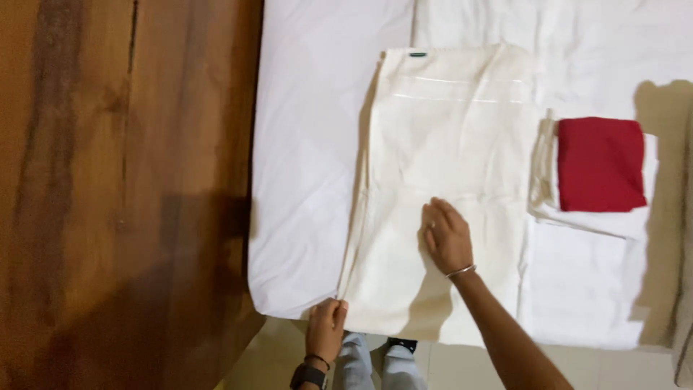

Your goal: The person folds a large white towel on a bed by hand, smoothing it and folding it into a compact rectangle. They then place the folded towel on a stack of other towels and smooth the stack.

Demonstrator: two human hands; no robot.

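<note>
A cream sheet (440, 188) lies folded on the white bed (303, 180), its near edge overhanging. Bare bed lies to its left; a red cloth (600, 165) sits right. The left hand (326, 326) pinches the sheet's near-left corner; the right hand (447, 237) presses flat, fingers spread.

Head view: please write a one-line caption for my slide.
Left hand pinches the cream cloth's near corner, right hand lies flat on it; folded red cloth beside.

Bed (310, 180), white sheet, carries all items. Cream folded cloth (440, 144) lies flat on it, under the right-hand fingers (442, 217), near-left corner at the left-hand fingers (338, 309). Right of those fingers, well apart: red folded cloth (600, 165) atop a white folded one (613, 224).
</note>
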